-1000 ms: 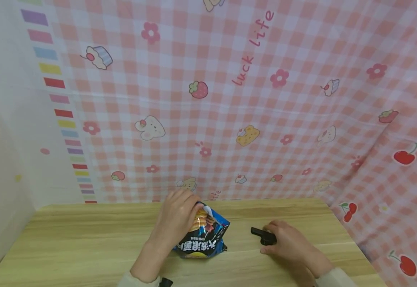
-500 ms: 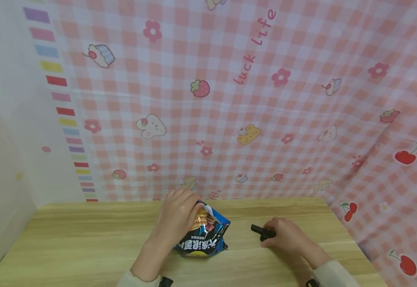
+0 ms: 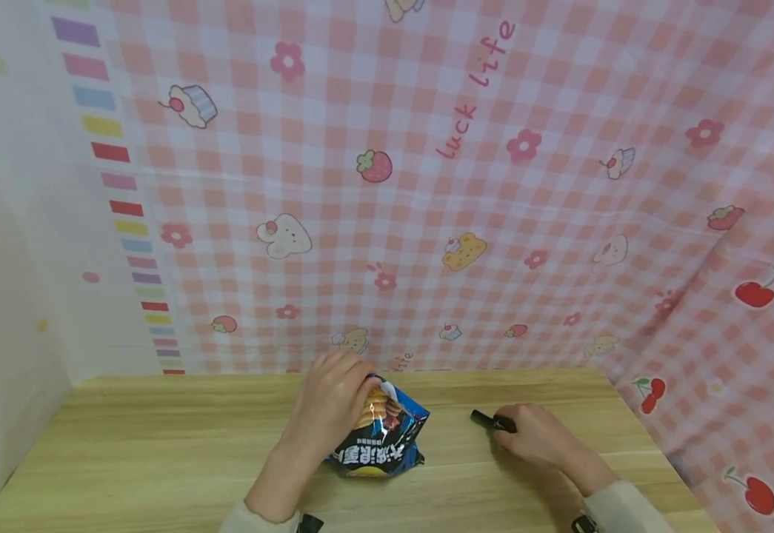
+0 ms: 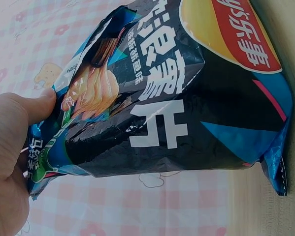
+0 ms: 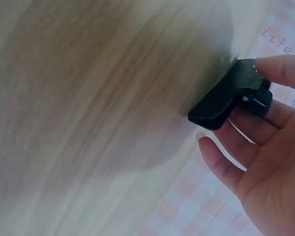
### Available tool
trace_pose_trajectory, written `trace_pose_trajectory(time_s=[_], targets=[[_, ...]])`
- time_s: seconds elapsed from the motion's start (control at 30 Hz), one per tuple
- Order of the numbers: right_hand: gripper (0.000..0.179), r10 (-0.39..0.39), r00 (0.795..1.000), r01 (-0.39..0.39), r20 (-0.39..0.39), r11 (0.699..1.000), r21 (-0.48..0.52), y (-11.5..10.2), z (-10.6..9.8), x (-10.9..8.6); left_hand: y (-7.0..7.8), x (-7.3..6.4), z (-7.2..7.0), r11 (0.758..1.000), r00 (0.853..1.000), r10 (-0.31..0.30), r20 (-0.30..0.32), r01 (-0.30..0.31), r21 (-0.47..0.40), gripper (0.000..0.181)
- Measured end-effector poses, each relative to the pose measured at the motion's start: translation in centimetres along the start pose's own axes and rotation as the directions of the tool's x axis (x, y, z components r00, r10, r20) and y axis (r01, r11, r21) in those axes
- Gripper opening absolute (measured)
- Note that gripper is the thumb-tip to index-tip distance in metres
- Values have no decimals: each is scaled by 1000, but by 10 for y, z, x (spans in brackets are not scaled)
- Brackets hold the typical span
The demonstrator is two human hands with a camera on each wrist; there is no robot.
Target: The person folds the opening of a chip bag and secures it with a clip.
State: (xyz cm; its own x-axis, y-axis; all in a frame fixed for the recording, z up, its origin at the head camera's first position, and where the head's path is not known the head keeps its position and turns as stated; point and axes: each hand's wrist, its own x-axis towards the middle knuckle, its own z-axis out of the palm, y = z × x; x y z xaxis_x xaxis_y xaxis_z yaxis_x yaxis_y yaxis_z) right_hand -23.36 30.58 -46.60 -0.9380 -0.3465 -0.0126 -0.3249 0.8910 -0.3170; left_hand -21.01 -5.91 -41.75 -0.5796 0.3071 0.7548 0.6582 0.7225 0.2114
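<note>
A black and blue bag of potato chips (image 3: 381, 444) stands on the table, its top folded over. My left hand (image 3: 329, 403) grips it by that upper edge. In the left wrist view the thumb (image 4: 41, 104) presses on the front of the bag (image 4: 162, 118), and the fingers behind are mostly hidden. To the right of the bag, my right hand (image 3: 538, 438) holds a small black clip (image 3: 484, 421) just above the table. The right wrist view shows the clip (image 5: 231, 93) pinched between thumb (image 5: 280, 69) and fingers, with a small pivot on its side.
The pale wooden table (image 3: 160, 444) runs under both hands. A pink checked cloth (image 3: 333, 274) hangs along its back edge, and another cloth (image 3: 733, 385) closes off the right side. Each cuff has a dark band by the wrist.
In my right hand the clip has turned and now sits further between the fingers, its free end pointing up and left. My left hand and the bag have barely moved.
</note>
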Motion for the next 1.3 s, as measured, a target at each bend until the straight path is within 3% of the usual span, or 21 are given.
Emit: trace_pose_trajectory(time_s=[0.3,0.43,0.57,0.7,0.87,1.3], targets=[[36,-18,999,17,-41,1000,-24,4,4,2,0,0,0,1000,1000,4,0,-4,1,11],[23,-16,997,15,-82,1000,-23,4,2,2,0,1,0,1000,1000,1,2,-1,5,11],[17,2,992,4,-128,999,46,-1,1,2,0,0,0,1000,1000,-3,7,3,3,11],[12,-28,978,52,-209,992,111,-5,0,3,0,0,0,1000,1000,-10,17,9,8,11],[24,-65,954,120,-292,977,174,-11,-2,3,1,1,-1,1000,1000,-7,15,7,9,10],[26,-68,908,151,-414,974,171,-39,-8,2,0,1,0,1000,1000,7,2,-7,-2,10]])
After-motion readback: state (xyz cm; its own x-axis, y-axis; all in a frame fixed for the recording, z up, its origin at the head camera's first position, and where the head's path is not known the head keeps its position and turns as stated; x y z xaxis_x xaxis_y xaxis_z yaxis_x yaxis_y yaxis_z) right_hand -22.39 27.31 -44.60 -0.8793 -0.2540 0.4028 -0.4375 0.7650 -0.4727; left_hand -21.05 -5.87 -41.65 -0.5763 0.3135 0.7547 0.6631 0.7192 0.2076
